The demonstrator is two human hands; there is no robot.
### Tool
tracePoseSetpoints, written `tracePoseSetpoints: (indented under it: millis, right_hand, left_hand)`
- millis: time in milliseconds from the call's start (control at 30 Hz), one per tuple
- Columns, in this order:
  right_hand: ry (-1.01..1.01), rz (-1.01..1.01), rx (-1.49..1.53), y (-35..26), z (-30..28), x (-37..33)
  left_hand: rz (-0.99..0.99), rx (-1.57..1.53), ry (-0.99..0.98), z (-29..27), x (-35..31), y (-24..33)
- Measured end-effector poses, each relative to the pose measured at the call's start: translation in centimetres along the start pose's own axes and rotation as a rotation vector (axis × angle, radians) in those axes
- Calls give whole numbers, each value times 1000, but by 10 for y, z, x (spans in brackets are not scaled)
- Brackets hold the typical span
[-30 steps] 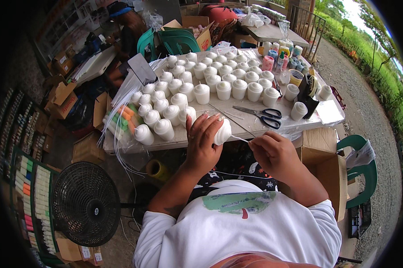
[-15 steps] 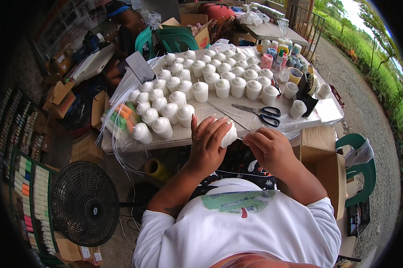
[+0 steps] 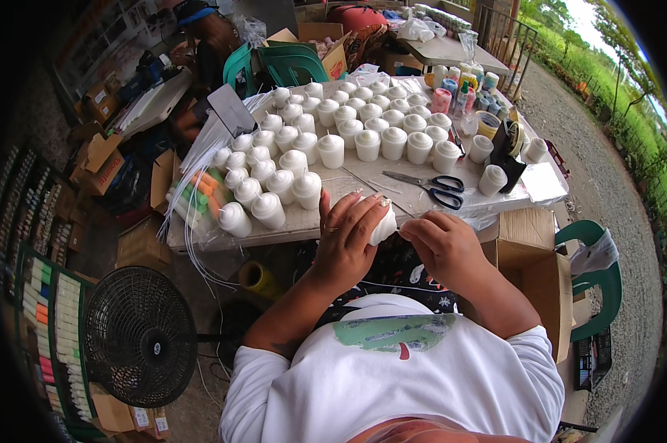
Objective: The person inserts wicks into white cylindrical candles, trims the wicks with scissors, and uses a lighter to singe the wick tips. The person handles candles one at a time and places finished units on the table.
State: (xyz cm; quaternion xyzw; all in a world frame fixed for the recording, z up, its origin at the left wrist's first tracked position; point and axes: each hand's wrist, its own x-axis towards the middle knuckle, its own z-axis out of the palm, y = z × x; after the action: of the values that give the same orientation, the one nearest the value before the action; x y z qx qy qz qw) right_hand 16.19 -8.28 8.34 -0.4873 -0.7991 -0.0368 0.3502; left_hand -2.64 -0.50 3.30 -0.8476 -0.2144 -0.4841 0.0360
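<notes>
A worker's left hand (image 3: 348,230), fingers curled partway closed, cups a white candle (image 3: 383,227) at the near edge of the table (image 3: 293,223); the right hand (image 3: 438,240) pinches thumb and fingers together on what looks like its wick (image 3: 398,229); the white length showing between them a second ago has nearly vanished, suggesting the wick is being fed in; similar candles (image 3: 332,151) stand beyond.

The pale table (image 3: 293,222) bears rows of white candles (image 3: 331,152), black-handled scissors (image 3: 431,185) and a thin rod (image 3: 370,187).
</notes>
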Motion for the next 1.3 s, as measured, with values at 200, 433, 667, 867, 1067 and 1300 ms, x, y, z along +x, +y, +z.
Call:
tracePoseSetpoints:
  millis: [200,433,667,867,1067,1300]
  right_hand:
    - [16,-11,-25,2,5,2]
    - [-27,97,141,2,1,5]
    - [64,188,200,7,1,-6]
    - [102,31,66,3,1,-4]
    - [90,28,65,4,8,-3]
    - [19,387,315,-2,-3,-10]
  left_hand:
    - [-32,-18,-46,-1,-1,2]
    - [-47,-43,-70,-2,0,0]
    - [-83,3,-63,-7,3,-5]
    - [-71,-8,-51,-4,2,-4]
    - [-38,-21,-63,0,4,4]
    - [-106,21,-41,-5,3,-6]
